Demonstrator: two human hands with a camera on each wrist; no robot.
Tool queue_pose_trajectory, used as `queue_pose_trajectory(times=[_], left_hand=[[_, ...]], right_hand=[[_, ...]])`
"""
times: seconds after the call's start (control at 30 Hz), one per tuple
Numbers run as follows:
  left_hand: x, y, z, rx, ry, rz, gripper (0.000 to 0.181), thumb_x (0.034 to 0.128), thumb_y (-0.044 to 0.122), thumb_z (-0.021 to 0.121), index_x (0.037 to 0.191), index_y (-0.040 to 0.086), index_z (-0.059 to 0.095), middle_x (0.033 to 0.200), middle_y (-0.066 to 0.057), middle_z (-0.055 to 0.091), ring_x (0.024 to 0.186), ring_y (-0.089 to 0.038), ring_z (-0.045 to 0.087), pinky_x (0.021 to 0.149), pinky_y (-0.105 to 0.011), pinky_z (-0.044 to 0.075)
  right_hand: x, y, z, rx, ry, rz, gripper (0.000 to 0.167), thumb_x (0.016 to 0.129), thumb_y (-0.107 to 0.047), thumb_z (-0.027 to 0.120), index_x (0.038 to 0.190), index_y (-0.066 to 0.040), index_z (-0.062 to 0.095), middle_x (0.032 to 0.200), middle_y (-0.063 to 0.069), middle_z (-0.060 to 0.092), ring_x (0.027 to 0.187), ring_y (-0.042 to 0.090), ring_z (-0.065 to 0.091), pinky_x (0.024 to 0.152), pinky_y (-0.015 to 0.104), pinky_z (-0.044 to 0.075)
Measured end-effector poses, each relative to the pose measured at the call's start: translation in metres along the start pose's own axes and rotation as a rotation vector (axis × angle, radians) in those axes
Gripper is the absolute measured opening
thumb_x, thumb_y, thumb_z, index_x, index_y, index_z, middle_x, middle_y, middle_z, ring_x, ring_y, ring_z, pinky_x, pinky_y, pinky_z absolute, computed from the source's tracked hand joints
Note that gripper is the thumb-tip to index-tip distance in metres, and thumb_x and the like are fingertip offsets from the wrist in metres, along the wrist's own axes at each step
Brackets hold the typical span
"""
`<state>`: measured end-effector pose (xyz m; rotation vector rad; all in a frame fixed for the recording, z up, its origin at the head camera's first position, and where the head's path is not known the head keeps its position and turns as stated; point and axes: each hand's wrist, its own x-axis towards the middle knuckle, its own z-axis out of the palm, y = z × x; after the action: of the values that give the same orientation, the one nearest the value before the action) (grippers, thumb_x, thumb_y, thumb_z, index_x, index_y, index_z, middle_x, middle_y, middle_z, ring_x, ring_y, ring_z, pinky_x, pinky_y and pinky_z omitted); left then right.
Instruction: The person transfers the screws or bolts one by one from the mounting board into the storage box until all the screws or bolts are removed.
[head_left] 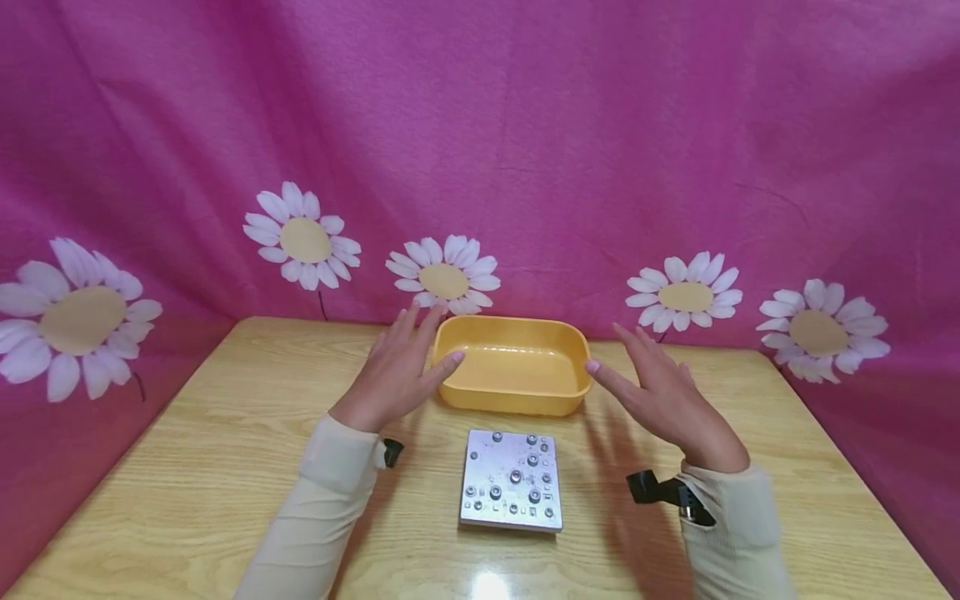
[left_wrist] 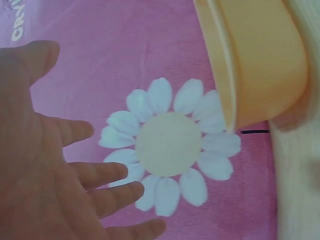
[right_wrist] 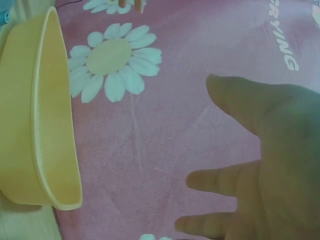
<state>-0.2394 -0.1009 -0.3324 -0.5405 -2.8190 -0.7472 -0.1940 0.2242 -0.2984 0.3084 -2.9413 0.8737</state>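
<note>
A yellow oval-cornered tub [head_left: 513, 402] stands on the table with nothing visible inside. At its left side the left hand [head_left: 393, 367] hovers with fingers spread, and the right hand [head_left: 667, 396] does the same at its right side; neither holds anything. Nearer the front lies a flat silver metal plate [head_left: 502, 467] with several screws on top. Part of the tub [left_wrist: 270, 65] shows in the left wrist view, apart from the left hand [left_wrist: 60, 165]. The right wrist view has the tub [right_wrist: 20, 115] at left and the right hand [right_wrist: 270, 150] at right.
The wooden table [head_left: 247, 417] reaches back to a magenta cloth [head_left: 555, 150] printed with white daisies, which also hangs at both sides. Black straps with small devices sit at both wrists, over pale sleeves.
</note>
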Motion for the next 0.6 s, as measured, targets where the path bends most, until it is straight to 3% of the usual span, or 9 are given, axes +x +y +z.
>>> queue_pose_trajectory(times=[0.17,0.43,0.6], left_hand=[[0.005,-0.01,0.008,-0.04,0.026,-0.014,0.082,0.0902,0.064,0.045,0.156,0.027,0.013,0.161,-0.011,0.01,0.146,-0.033,0.01,0.108,-0.065,0.021],[0.014,-0.024,0.023,-0.239,0.04,-0.038,0.077,0.0916,0.063,0.043,0.154,0.036,0.008,0.161,0.0,0.007,0.146,-0.026,0.011,0.107,-0.063,0.026],[0.017,-0.033,0.031,-0.348,0.131,-0.047,0.067,0.0967,0.051,0.045,0.154,0.033,0.015,0.159,0.0,0.019,0.144,-0.025,0.019,0.109,-0.056,0.028]], right_hand=[[0.006,0.004,0.002,0.08,0.026,0.0,0.083,0.093,-0.061,0.045,0.154,-0.011,0.019,0.156,0.019,0.022,0.142,0.041,0.018,0.108,0.067,0.015],[0.017,0.012,0.01,0.193,0.043,0.07,0.083,0.09,-0.066,0.044,0.151,-0.013,0.028,0.153,0.016,0.031,0.141,0.038,0.025,0.108,0.062,0.025],[0.023,0.017,0.019,0.275,0.068,0.085,0.079,0.09,-0.066,0.044,0.148,-0.013,0.035,0.149,0.015,0.037,0.139,0.037,0.028,0.106,0.062,0.028]])
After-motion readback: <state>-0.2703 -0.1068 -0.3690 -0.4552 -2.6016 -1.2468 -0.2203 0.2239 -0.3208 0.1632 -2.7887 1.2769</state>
